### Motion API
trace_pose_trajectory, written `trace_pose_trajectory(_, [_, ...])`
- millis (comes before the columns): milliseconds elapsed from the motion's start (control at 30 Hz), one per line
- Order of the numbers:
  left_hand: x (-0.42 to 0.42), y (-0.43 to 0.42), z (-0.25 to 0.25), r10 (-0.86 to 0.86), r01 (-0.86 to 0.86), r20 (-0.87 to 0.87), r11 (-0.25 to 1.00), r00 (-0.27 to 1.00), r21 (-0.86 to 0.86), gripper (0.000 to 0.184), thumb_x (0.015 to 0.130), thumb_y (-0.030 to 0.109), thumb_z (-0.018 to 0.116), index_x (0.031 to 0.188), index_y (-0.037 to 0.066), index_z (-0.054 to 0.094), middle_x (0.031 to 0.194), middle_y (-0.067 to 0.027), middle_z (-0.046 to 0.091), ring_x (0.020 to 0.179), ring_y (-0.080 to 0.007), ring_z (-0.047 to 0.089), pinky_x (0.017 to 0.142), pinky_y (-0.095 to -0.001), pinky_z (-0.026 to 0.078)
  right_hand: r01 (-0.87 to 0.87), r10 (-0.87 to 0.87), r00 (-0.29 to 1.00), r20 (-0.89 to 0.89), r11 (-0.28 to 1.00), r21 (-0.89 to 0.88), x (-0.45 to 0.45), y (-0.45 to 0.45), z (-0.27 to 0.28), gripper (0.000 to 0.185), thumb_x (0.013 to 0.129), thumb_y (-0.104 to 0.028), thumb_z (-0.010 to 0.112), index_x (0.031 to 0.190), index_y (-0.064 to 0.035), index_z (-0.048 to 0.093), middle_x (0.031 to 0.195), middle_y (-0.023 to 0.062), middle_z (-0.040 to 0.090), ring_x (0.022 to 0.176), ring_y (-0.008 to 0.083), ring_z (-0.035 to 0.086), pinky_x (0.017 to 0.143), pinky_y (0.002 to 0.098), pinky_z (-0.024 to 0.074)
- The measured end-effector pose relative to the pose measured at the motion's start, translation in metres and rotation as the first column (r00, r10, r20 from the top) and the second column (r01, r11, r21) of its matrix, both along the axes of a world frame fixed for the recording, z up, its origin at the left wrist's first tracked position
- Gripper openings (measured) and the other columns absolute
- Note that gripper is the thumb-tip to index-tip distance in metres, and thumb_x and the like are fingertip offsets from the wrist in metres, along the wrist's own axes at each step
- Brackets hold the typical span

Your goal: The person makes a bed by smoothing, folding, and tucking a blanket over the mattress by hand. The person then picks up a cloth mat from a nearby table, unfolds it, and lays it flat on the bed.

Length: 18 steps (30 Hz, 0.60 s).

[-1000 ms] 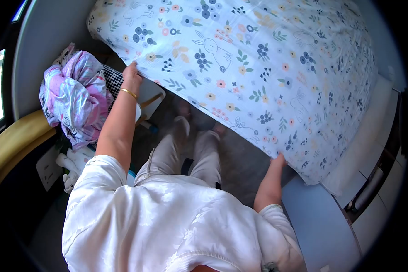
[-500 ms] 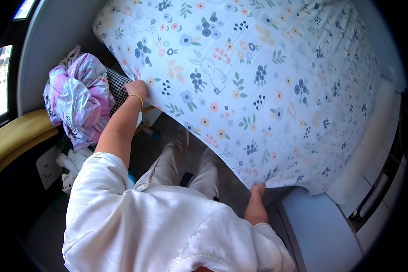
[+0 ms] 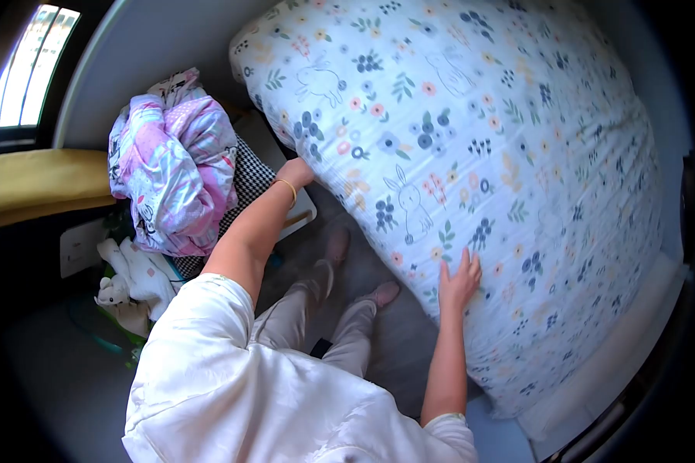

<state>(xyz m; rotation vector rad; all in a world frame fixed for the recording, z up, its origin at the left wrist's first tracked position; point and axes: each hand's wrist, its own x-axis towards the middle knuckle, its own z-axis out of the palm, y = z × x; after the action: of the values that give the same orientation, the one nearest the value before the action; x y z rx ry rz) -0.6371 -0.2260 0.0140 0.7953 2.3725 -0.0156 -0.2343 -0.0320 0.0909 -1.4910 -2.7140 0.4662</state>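
Note:
A white sheet (image 3: pixel 455 170) printed with flowers, leaves and line-drawn rabbits covers the bed. My left hand (image 3: pixel 295 174), with a gold bangle at the wrist, is closed at the sheet's near left edge and grips it. Further right, my right hand (image 3: pixel 460 284) lies on top of the sheet with its fingers apart, holding nothing. The sheet's edge hangs along the bed's near side between my two hands.
Left of my arm, a crumpled pink and purple cloth (image 3: pixel 177 174) rests on a black-and-white checked fabric (image 3: pixel 249 179). A yellow padded edge (image 3: pixel 46 185), a white plush toy (image 3: pixel 112 292) and a window (image 3: pixel 35 69) are further left. Grey floor (image 3: pixel 394 339) shows beside my feet.
My right hand has let go of the sheet's edge and moved up onto its surface, fingers now spread. The view has swung, and the sheet's near edge now lies closer along the bed.

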Motion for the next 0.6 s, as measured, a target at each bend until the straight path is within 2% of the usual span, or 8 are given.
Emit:
trace_pose_trajectory(33, [-0.006, 0.009, 0.003, 0.35, -0.356, 0.127, 0.934, 0.928, 0.026, 0.031, 0.084, 0.022, 0.048, 0.105, 0.005, 0.063, 0.107, -0.0127, 0.063, 0.099, -0.0304, 0.06, 0.077, -0.0502, 0.049, -0.034, 0.034, 0.995, 0.094, 0.999, 0.0, -0.024, 0.014, -0.007, 0.066, 0.081, -0.047, 0.058, 0.132, -0.0099, 0.04, 0.139, 0.022, 0.031, 0.127, 0.0392, 0.029, 0.1, 0.0484, 0.0277])
trace_pose_trajectory(100, [-0.026, 0.027, 0.012, 0.827, -0.878, 0.363, 0.477, 0.429, -0.049, 0.031, 0.085, 0.021, 0.048, 0.107, 0.004, 0.061, 0.102, -0.0119, 0.063, 0.094, -0.0292, 0.061, 0.079, -0.0497, 0.048, -0.088, 0.086, 0.959, 0.272, 0.996, -0.007, -0.062, 0.027, -0.045, 0.084, 0.079, -0.055, 0.058, 0.143, -0.0117, 0.025, 0.147, 0.0234, 0.016, 0.135, 0.0409, 0.012, 0.107, 0.052, 0.0145])
trace_pose_trajectory(133, [-0.055, 0.003, -0.049, 0.79, -0.931, 0.535, 0.365, 0.301, -0.016, 0.032, 0.085, 0.02, 0.047, 0.11, 0.003, 0.058, 0.095, -0.0109, 0.059, 0.082, -0.0271, 0.06, 0.08, -0.0507, 0.047, -0.018, 0.045, 0.935, 0.351, 0.997, -0.079, -0.07, 0.026, -0.059, 0.094, 0.077, -0.062, 0.054, 0.146, -0.0115, 0.012, 0.149, 0.0234, 0.0, 0.138, 0.0386, -0.005, 0.108, 0.0542, 0.0011])
trace_pose_trajectory(233, [-0.061, 0.02, -0.023, 0.887, -0.973, 0.437, 0.057, 0.152, 0.224, 0.034, 0.082, 0.018, 0.049, 0.111, 0.003, 0.059, 0.104, -0.0147, 0.06, 0.084, -0.0309, 0.059, 0.063, -0.0435, 0.048, 0.027, 0.054, 0.899, 0.435, 0.984, -0.178, -0.082, 0.031, -0.055, 0.097, 0.078, -0.064, 0.05, 0.146, -0.0097, 0.008, 0.149, 0.0243, -0.006, 0.138, 0.0386, -0.01, 0.107, 0.056, -0.0042])
trace_pose_trajectory(267, [-0.088, 0.019, -0.014, 0.881, -0.995, 0.473, -0.066, -0.024, 0.073, 0.039, 0.081, 0.018, 0.052, 0.117, 0.004, 0.055, 0.112, -0.015, 0.057, 0.092, -0.0315, 0.058, 0.066, -0.0453, 0.048, 0.018, 0.07, 0.894, 0.443, 0.981, -0.192, -0.095, 0.042, -0.052, 0.098, 0.078, -0.065, 0.05, 0.146, -0.0096, 0.007, 0.149, 0.0245, -0.007, 0.138, 0.0385, -0.011, 0.107, 0.0562, -0.0046])
trace_pose_trajectory(367, [-0.099, 0.014, 0.028, 0.763, -0.986, 0.646, -0.103, 0.005, 0.128, 0.041, 0.088, 0.028, 0.049, 0.12, 0.002, 0.05, 0.107, -0.0155, 0.056, 0.098, -0.0307, 0.054, 0.083, -0.0543, 0.042, 0.04, 0.092, 0.87, 0.484, 0.966, -0.256, -0.089, 0.037, -0.052, 0.099, 0.078, -0.066, 0.049, 0.146, -0.0092, 0.004, 0.149, 0.0249, -0.009, 0.137, 0.0384, -0.013, 0.107, 0.0565, -0.0054])
trace_pose_trajectory(400, [-0.107, 0.015, 0.038, 0.736, -0.964, 0.675, -0.215, -0.053, 0.158, 0.038, 0.087, 0.027, 0.05, 0.117, 0.002, 0.052, 0.111, -0.0153, 0.056, 0.098, -0.029, 0.056, 0.08, -0.0516, 0.044, 0.041, 0.097, 0.868, 0.487, 0.963, -0.266, -0.089, 0.038, -0.051, 0.1, 0.078, -0.066, 0.048, 0.146, -0.009, 0.003, 0.149, 0.025, -0.009, 0.137, 0.0385, -0.014, 0.107, 0.0564, -0.0057])
trace_pose_trajectory(600, [-0.164, 0.009, 0.1, 0.865, -0.954, 0.485, -0.028, 0.127, 0.299, 0.053, 0.081, 0.023, 0.057, 0.128, 0.004, 0.04, 0.104, -0.0118, 0.057, 0.078, -0.0218, 0.06, 0.057, -0.0337, 0.048, 0.052, 0.128, 0.851, 0.51, 0.945, -0.324, -0.088, 0.044, -0.046, 0.102, 0.077, -0.067, 0.048, 0.146, -0.0077, 0.003, 0.148, 0.0252, -0.01, 0.137, 0.0381, -0.015, 0.107, 0.0554, -0.0064])
